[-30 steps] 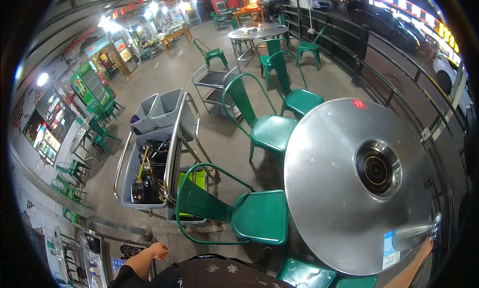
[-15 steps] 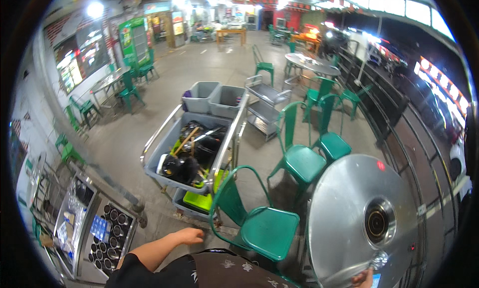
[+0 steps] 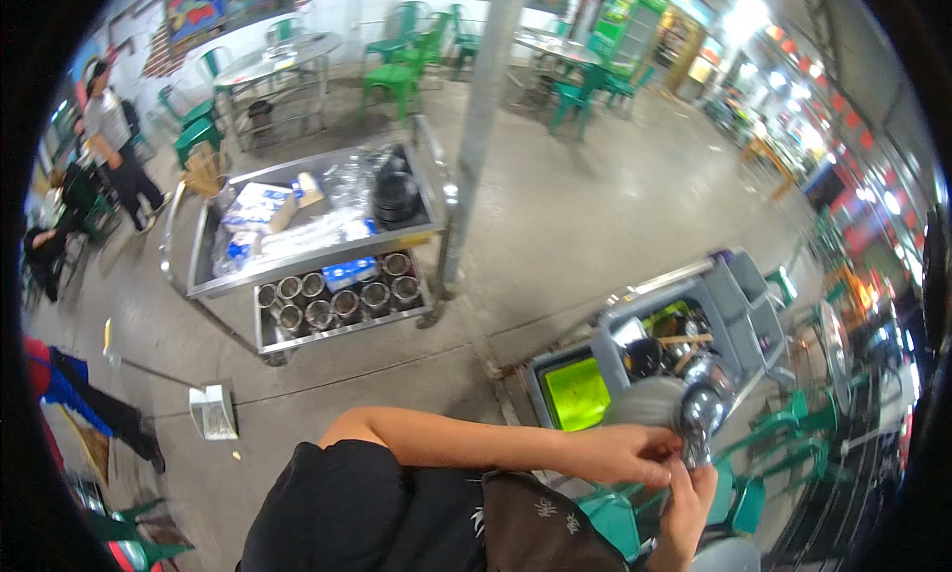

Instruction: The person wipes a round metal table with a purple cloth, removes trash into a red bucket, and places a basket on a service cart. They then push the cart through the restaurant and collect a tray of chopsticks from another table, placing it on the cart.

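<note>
My left hand (image 3: 635,455) reaches across from the left, its fingers closed at the lower end of a shiny rounded metal utensil (image 3: 702,409). Just below, my right hand (image 3: 688,501) pinches that same narrow end, and the two hands touch. A blurred greyish disc (image 3: 643,403) shows beside the shiny part; whether both are one piece I cannot tell. Beyond the hands stands a cart with a grey tub (image 3: 607,359) of dark dishes and wooden-handled items. A bright green tray (image 3: 577,394) sits lower on it.
To the left is a metal trolley (image 3: 319,259) with black bowls, plastic wrap and several metal-rimmed cups below. A post (image 3: 480,136) rises beside it. A long-handled dustpan (image 3: 213,413) stands on the floor. Green chairs (image 3: 607,520) are close by my hands. People (image 3: 114,136) are at the far left.
The view has swung left toward the trolley. My left hand has come over to my right hand, which has left the round metal table with the shiny utensil in it.
</note>
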Available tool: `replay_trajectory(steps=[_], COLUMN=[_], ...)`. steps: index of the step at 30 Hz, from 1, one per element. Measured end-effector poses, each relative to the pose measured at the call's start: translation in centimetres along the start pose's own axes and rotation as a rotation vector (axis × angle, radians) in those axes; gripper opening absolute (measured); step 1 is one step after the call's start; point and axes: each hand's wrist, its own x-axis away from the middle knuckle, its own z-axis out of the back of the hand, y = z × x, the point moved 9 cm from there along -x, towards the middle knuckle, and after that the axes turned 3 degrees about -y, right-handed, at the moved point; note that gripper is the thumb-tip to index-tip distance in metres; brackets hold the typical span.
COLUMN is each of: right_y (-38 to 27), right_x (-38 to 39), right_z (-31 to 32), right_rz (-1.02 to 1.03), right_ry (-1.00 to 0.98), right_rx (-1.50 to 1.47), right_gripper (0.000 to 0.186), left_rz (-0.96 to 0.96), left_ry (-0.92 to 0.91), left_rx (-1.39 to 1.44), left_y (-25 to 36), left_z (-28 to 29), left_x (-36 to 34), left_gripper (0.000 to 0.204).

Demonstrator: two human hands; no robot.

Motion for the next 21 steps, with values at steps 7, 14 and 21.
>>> replay_trajectory(steps=[7, 14, 21], right_y=[-4.5, 2.0, 21.1], right_x=[-10.0, -15.8, -21.6], right_z=[-22.3, -25.3, -20.8], right_rz=[0.182, 0.265, -0.083], right_ry=[-0.72, -1.086, -0.969], right_rx=[0.54, 0.437, 0.579], right_gripper=[0.029, 0.033, 0.032], left_rz=[-0.104, -0.187, -0.128], left_ry=[0.659, 1.504, 2.016], left_rx=[0.43, 0.233, -0.098], left_y=[2.9, 7.4, 16.7], left_z=[14.2, 24.3, 27.9], left_x=[13.3, 33.3, 45.1], left_gripper=[0.053, 0.024, 0.019])
